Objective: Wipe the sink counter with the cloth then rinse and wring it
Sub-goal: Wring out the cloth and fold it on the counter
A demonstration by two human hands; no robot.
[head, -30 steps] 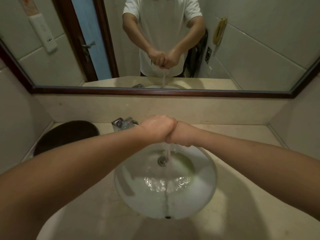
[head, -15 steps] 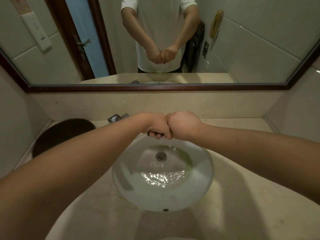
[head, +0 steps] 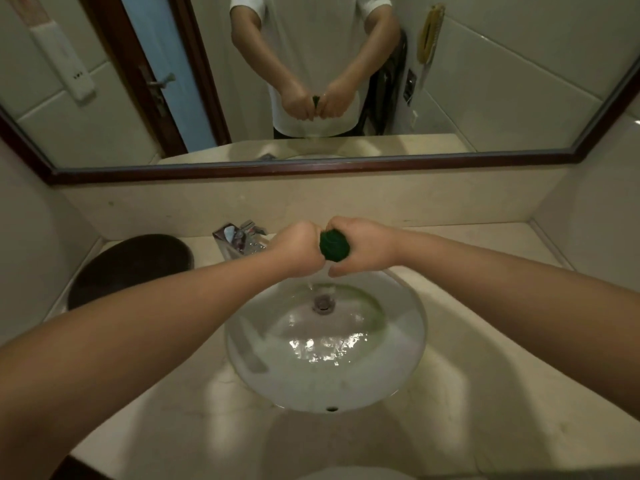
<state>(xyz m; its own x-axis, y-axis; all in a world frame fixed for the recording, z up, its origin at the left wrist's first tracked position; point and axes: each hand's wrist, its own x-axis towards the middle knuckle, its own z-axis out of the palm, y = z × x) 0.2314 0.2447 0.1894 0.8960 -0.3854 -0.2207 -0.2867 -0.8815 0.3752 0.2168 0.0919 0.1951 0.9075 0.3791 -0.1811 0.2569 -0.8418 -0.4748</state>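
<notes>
cloth: dark green, bunched into a tight wad, gripped from both ends above the 12 o'clock rim of the basin.
left hand: fisted on the cloth's left end, knuckles against the wad.
right hand: wrapped over the cloth's right end, thumb underneath; the two hands nearly touch.
step in hand: wringing, by the look of it; a thin trickle falls from the wad toward the drain.
next move: likely one more opposed twist held over the basin so drips stay off the counter.
basin: round, pale, shallow water pooled at centre, green tint at 2 o'clock of the drain.
faucet: chrome, at 10 o'clock of the basin; no stream visible from it.
counter: beige stone, reads wiped; wetness hard to judge.
dark round lid: at 9 o'clock, on the counter.
mirror: framed, reflects the hands clamped on the cloth, a door, tiled walls.
</notes>
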